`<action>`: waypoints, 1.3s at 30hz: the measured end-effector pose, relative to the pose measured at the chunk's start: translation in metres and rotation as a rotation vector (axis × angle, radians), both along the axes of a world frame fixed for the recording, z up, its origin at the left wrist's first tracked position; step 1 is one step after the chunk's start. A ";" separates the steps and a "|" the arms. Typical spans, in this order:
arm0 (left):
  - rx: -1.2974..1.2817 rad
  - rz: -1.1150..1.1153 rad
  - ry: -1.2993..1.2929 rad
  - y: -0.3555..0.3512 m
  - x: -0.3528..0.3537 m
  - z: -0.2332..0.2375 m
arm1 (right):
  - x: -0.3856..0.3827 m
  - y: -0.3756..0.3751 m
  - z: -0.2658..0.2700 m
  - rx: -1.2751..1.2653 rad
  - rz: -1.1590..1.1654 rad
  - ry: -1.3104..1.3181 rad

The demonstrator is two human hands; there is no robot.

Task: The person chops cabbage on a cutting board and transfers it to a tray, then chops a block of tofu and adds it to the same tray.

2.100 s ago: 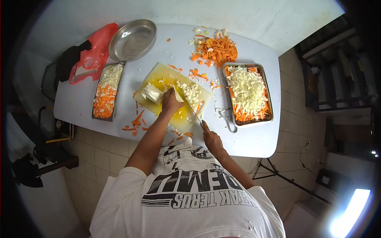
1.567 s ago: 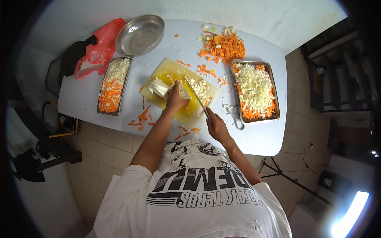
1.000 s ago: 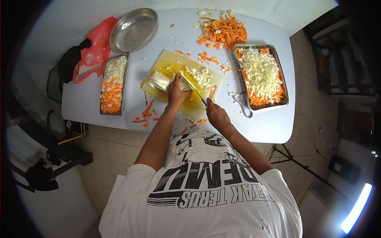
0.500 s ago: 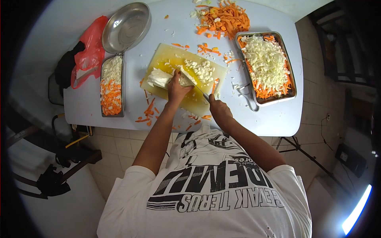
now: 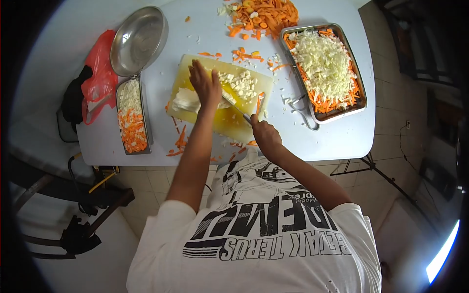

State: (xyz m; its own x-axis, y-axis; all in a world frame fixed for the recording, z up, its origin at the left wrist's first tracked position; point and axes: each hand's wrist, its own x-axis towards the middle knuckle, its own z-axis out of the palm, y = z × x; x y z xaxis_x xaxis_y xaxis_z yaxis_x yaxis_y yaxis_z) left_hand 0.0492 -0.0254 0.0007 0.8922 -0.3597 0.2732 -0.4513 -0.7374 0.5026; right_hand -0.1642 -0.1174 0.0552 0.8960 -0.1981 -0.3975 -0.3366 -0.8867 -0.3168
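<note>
My right hand grips the handle of a knife, whose blade points up and left over a yellowish cutting board. Above the blade, my left hand is spread, fingers apart and pointing away from me, over the board's middle. A white block of food lies just left of it. Small white cubes are spread on the board's upper right. Whatever is beneath my left palm is hidden.
A large tray of shredded cabbage and carrot is on the right, a peeler beside it. Carrot peelings lie at the back. On the left are a narrow tray, an empty metal bowl and a red bag.
My left hand has left its closed hold near the white food and moved up, its fingers now spread. The knife remains in my right hand. The whole view has shifted slightly.
</note>
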 end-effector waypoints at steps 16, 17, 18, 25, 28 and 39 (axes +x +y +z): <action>0.271 0.019 0.218 -0.009 0.017 -0.047 | 0.008 -0.013 -0.017 0.075 -0.014 0.094; 0.271 0.031 0.220 -0.011 0.017 -0.044 | 0.007 -0.013 -0.019 0.103 -0.030 0.092; 0.276 0.040 0.220 -0.012 0.017 -0.037 | 0.006 -0.013 -0.022 0.129 -0.044 0.086; -0.079 -0.034 0.345 0.035 -0.046 0.001 | 0.007 -0.016 -0.040 0.276 -0.111 0.094; 0.049 -0.084 0.361 0.042 -0.070 0.002 | 0.007 -0.015 -0.028 0.294 -0.100 0.081; 0.123 0.000 0.315 0.041 -0.070 -0.013 | 0.007 -0.013 -0.043 0.254 -0.030 -0.115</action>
